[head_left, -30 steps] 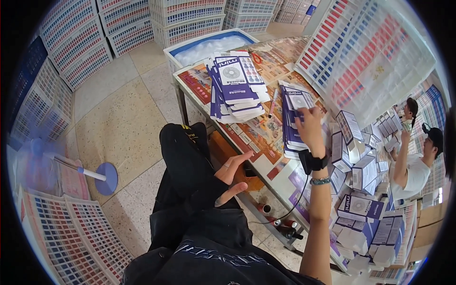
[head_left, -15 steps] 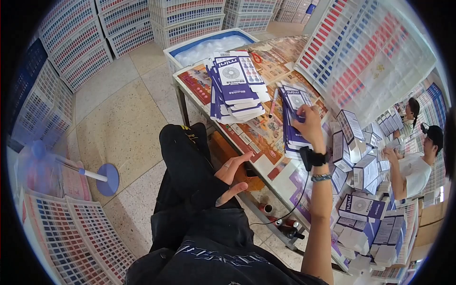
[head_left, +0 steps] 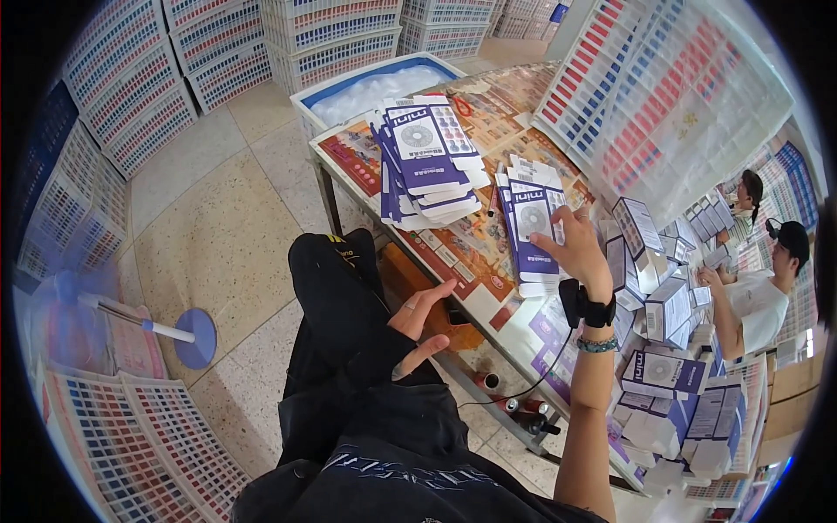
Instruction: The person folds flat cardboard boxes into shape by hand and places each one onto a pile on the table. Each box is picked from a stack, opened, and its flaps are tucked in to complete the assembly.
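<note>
My right hand rests on a small stack of flat purple-and-white cartons, each with a fan pictured on it. Its thumb and fingers are apart, touching the top carton near its right side. A taller, uneven stack of the same flat cartons lies to the left on the table. Between the stacks, a pen shows only in part, the rest hidden by the smaller stack. My left hand hangs by my lap at the table's near edge, fingers apart, holding nothing.
Folded purple-and-white boxes crowd the table's right side, where a person in white works. A white crate leans at the back. A foam-filled bin stands beyond the table. Stacked crates and a purple-based fan are left.
The smaller carton stack has slid left and now covers most of the pen. My right hand has opened from a tighter curl over the cartons. My left hand stays by my lap.
</note>
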A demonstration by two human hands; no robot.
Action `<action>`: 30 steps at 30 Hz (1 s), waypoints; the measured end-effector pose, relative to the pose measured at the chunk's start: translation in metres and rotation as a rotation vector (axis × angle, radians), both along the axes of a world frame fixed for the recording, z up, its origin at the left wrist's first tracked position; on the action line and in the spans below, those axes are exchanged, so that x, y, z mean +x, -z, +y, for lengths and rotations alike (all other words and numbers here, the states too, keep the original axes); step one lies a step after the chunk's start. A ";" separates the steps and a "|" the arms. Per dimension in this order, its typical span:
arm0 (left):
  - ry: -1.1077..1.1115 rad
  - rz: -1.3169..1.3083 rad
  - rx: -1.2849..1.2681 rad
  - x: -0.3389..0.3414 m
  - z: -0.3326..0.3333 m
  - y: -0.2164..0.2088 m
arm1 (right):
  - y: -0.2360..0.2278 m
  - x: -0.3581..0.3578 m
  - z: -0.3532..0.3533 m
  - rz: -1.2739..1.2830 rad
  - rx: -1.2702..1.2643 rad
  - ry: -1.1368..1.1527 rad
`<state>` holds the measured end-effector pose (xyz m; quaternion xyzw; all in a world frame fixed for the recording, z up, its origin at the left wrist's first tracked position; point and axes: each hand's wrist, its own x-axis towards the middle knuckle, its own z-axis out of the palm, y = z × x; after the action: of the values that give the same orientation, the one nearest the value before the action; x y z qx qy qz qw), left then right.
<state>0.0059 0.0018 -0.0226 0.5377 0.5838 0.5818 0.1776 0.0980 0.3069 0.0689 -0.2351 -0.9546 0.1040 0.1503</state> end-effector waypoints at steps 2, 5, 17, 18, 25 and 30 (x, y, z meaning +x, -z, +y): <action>-0.002 -0.005 -0.024 -0.001 0.000 0.002 | 0.001 -0.005 0.010 -0.078 -0.059 0.057; 0.021 -0.021 -0.017 0.003 0.003 0.001 | 0.031 -0.009 0.031 -0.175 0.001 0.170; 0.046 0.077 -0.087 0.008 0.012 0.011 | 0.050 -0.016 0.041 -0.177 0.071 0.224; 0.041 0.077 -0.091 0.009 0.010 0.012 | 0.050 -0.015 0.048 -0.176 0.068 0.218; 0.044 0.001 -0.079 0.009 0.009 0.000 | 0.009 0.005 0.062 0.065 0.089 0.335; 0.088 -0.398 -0.035 0.002 0.006 -0.020 | -0.053 0.027 0.029 0.498 -0.143 -0.016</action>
<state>0.0080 0.0083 -0.0030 0.4340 0.5231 0.6581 0.3239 0.1251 0.3361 0.1220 -0.2046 -0.8803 0.2269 0.3628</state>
